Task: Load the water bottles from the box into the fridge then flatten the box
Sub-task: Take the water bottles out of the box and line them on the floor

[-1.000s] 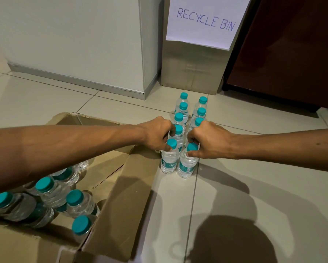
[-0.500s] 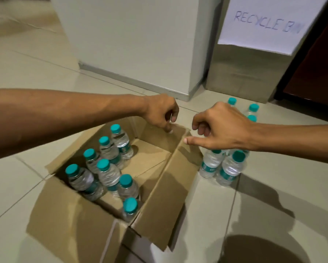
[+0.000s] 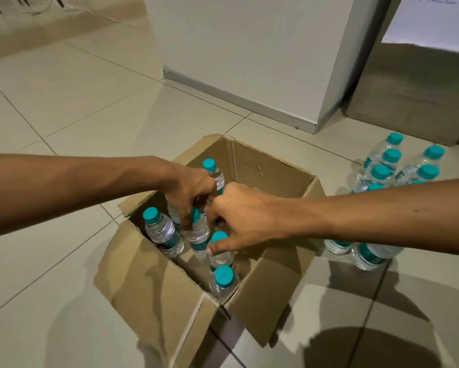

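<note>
Inside the open corrugated cardboard box [image 3: 154, 293], the left hand [image 3: 189, 193] and right hand [image 3: 245, 217] each clamp a clear ribbed teal-capped bottle [image 3: 199, 235].

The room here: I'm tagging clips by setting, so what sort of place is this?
Probably a home kitchen or utility corner, though that is a guess. The floor is large pale tiles, a white appliance-like cabinet stands on it, and beside that a cardboard bin carries a handwritten paper sign.

Dim warm light, soft shadows, edges warped
</note>
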Action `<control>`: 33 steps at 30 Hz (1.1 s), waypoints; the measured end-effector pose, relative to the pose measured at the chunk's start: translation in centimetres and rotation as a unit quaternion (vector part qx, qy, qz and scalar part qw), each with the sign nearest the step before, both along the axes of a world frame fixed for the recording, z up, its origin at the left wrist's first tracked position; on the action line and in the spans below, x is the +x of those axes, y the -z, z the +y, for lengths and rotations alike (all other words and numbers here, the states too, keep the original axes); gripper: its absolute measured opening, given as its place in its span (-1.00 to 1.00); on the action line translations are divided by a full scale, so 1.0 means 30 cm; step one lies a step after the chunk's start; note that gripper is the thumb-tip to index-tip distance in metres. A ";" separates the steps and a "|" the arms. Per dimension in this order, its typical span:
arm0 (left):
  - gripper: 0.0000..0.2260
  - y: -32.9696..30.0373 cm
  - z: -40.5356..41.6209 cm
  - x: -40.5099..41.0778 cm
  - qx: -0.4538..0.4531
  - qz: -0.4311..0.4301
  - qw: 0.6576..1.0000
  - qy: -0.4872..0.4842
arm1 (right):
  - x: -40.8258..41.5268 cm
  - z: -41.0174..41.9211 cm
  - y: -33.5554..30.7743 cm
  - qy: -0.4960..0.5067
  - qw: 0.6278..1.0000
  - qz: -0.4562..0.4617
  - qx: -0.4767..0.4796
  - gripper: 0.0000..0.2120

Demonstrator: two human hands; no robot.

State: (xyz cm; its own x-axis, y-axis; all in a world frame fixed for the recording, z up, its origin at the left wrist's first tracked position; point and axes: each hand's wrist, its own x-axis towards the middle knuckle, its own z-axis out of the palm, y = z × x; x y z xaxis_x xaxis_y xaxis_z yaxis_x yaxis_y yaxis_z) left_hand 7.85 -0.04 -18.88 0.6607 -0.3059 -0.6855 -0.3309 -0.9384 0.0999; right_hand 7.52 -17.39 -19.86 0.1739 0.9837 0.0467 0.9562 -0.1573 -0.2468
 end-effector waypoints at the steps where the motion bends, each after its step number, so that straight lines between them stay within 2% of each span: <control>1: -0.64 0.008 0.004 0.008 0.010 0.004 1.000 0.001 | -0.006 0.004 0.013 0.001 1.000 0.006 -0.017 -0.61; 5: -0.74 0.045 0.017 0.039 -0.010 0.019 1.000 0.021 | -0.023 0.006 0.054 0.015 0.996 0.061 -0.065 -0.60; 8: -0.74 0.024 0.000 0.048 -0.020 0.029 0.999 0.030 | -0.026 0.017 0.052 0.017 0.994 0.075 -0.076 -0.62; 13: -0.60 -0.029 -0.017 0.045 -0.090 -0.026 0.995 0.015 | -0.014 0.021 0.013 0.019 0.995 0.086 -0.043 -0.75; 15: -0.70 -0.079 -0.019 0.037 -0.138 -0.030 0.990 0.004 | -0.005 0.009 -0.028 0.025 0.996 0.085 -0.015 -0.78; 16: -0.75 -0.108 -0.026 0.038 -0.161 -0.027 0.987 0.004 | 0.000 -0.002 -0.055 0.042 0.995 0.085 0.000 -0.78; 20: -0.72 -0.247 -0.081 0.075 -0.215 -0.023 0.976 0.006 | 0.015 -0.060 -0.173 0.145 0.983 0.091 0.062 -0.76; 26: -0.75 -0.361 -0.213 0.153 -0.299 -0.051 0.953 0.001 | 0.026 -0.213 -0.324 0.285 0.948 0.076 0.121 -0.82; 33: -0.80 -0.427 -0.472 0.228 -0.372 -0.088 0.924 0.030 | 0.001 -0.438 -0.469 0.376 0.906 0.069 0.182 -0.82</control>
State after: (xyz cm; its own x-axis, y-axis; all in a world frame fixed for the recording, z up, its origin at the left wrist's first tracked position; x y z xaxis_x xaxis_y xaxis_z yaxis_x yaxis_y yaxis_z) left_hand 14.69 -14.21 -6.07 0.7078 -0.6893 -0.1546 -0.4530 -0.6108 0.6494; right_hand 7.56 -30.53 -5.80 0.8178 0.5079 0.2707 0.5680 -0.6361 -0.5223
